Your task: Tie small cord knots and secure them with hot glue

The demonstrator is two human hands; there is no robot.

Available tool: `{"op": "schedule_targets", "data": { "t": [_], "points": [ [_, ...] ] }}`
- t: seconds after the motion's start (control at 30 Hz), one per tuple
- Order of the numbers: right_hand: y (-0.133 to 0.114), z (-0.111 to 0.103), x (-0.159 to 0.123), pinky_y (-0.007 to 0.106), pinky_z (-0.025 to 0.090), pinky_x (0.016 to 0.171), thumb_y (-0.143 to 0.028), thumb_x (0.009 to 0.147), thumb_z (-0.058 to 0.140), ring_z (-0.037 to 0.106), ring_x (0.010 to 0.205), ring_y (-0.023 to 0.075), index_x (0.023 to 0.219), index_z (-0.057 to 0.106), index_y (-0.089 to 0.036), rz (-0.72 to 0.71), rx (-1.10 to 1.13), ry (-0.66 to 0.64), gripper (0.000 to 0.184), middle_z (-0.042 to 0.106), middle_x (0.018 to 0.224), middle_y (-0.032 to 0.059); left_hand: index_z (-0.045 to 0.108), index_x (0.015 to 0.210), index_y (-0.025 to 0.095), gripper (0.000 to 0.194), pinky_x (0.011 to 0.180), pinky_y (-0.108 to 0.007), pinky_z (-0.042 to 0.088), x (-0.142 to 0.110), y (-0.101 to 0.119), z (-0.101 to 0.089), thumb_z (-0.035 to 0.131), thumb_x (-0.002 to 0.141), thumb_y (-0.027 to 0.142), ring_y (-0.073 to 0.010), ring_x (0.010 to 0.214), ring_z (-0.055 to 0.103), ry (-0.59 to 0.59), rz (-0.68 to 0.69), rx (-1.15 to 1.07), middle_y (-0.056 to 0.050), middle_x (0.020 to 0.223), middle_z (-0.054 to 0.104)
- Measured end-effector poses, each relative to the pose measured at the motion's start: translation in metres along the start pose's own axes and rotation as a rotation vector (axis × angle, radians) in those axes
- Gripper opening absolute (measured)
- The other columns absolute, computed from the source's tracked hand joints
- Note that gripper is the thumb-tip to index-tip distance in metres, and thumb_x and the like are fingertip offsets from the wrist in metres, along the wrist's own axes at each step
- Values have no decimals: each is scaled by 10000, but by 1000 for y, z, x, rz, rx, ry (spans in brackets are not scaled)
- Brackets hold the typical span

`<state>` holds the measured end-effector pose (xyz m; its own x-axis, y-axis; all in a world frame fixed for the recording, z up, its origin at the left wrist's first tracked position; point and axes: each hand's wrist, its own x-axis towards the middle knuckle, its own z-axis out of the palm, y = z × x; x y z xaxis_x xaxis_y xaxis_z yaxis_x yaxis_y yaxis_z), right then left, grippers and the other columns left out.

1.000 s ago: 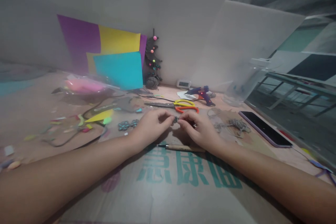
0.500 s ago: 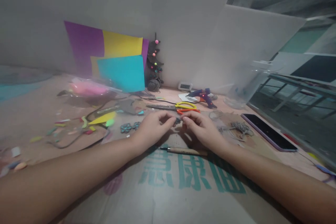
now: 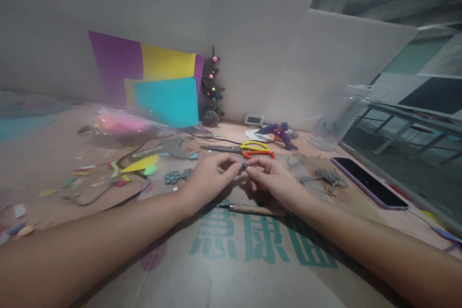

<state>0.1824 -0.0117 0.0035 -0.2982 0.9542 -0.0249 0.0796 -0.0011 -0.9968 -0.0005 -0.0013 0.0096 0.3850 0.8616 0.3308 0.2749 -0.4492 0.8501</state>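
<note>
Above the middle of the table, my left hand (image 3: 211, 178) pinches a small dark grey piece (image 3: 244, 166) between thumb and forefinger. My right hand (image 3: 276, 180) grips the same piece from the other side, its fingertips close to the left ones. Fingers cover most of the piece, so its exact shape is unclear. Just in front of the hands lies a wooden-handled tool (image 3: 252, 210) with a thin dark tip. Scissors (image 3: 222, 148) with yellow and orange handles rest behind them. Grey and teal flower-like pieces (image 3: 173, 176) sit left of my left hand.
A purple glue gun (image 3: 278, 131) with a red light stands at the back. On the right are a grey cord bundle (image 3: 330, 178) and a phone (image 3: 368, 182). A decorated little tree (image 3: 212, 82) and coloured sheets (image 3: 166, 102) lean against the wall. Scraps litter the left.
My right hand has shifted slightly left, its fingertips now closer to my left fingers around the small piece. The left hand stays almost where it was.
</note>
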Motion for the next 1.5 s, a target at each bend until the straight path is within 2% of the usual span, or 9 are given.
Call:
{"op": "schedule_targets", "data": {
  "t": [0.2, 0.37, 0.47, 0.6, 0.73, 0.87, 1.3, 1.4, 1.5],
  "points": [
    [-2, 6, -1, 194, 335, 403, -531, 736, 697, 469, 389, 87, 877, 497, -203, 5, 21, 14, 409, 538, 485, -81, 688, 830, 166, 225, 699, -239, 482, 1, 0, 0, 518, 879, 305, -163, 750, 638, -1, 40, 33, -14, 801, 714],
    [-2, 5, -1, 183, 273, 409, -511, 755, 676, 395, 407, 66, 835, 498, -197, -116, -69, 106, 370, 506, 479, -86, 704, 867, 181, 231, 794, -250, 490, 2, -5, 0, 492, 898, 266, -167, 845, 653, -8, 81, 42, -16, 876, 730],
    [-1, 4, -2, 194, 288, 419, -498, 787, 644, 415, 429, 74, 823, 514, -193, -146, -163, 147, 334, 496, 501, -79, 704, 962, 190, 243, 825, -278, 503, 2, -6, 1, 500, 901, 308, -186, 906, 664, -17, 51, 2, -28, 957, 736],
    [-1, 4, -3, 204, 334, 434, -479, 797, 637, 455, 459, 79, 823, 528, -190, -180, -227, 153, 310, 518, 579, -64, 678, 1037, 179, 287, 787, -281, 516, 2, -3, 2, 577, 855, 376, -194, 903, 668, -1, -25, -43, -53, 991, 726],
    [1, 5, -4, 206, 336, 431, -447, 823, 615, 459, 464, 83, 820, 526, -195, -204, -281, 143, 267, 508, 588, -61, 670, 998, 164, 251, 750, -264, 511, 1, -1, 2, 583, 838, 336, -185, 875, 664, -8, -63, -54, -54, 970, 717],
    [2, 4, -3, 210, 362, 451, -425, 837, 603, 484, 482, 86, 812, 531, -191, -227, -323, 134, 247, 523, 616, -53, 661, 911, 162, 193, 704, -245, 493, 1, -2, 3, 565, 840, 313, -165, 800, 651, -25, -43, -38, -29, 887, 706],
    [2, 5, -6, 210, 381, 475, -374, 857, 579, 501, 515, 88, 815, 545, -179, -225, -399, 124, 202, 536, 629, -42, 633, 798, 163, 178, 640, -236, 439, 1, -4, 2, 534, 860, 298, -147, 709, 603, -40, 7, 44, 1, 773, 670],
    [3, 4, -5, 205, 372, 463, -391, 848, 586, 490, 491, 83, 814, 532, -182, -215, -364, 122, 218, 528, 603, -52, 645, 824, 163, 205, 666, -245, 449, 2, -7, 1, 529, 879, 324, -160, 755, 618, -53, 18, 29, -10, 807, 680],
    [3, 4, -3, 200, 343, 431, -440, 842, 583, 446, 438, 81, 827, 514, -193, -180, -306, 129, 257, 500, 528, -72, 656, 935, 173, 249, 743, -268, 473, 3, -12, 2, 503, 910, 368, -184, 859, 636, -89, 24, -37, -34, 920, 692]
  ]
}}
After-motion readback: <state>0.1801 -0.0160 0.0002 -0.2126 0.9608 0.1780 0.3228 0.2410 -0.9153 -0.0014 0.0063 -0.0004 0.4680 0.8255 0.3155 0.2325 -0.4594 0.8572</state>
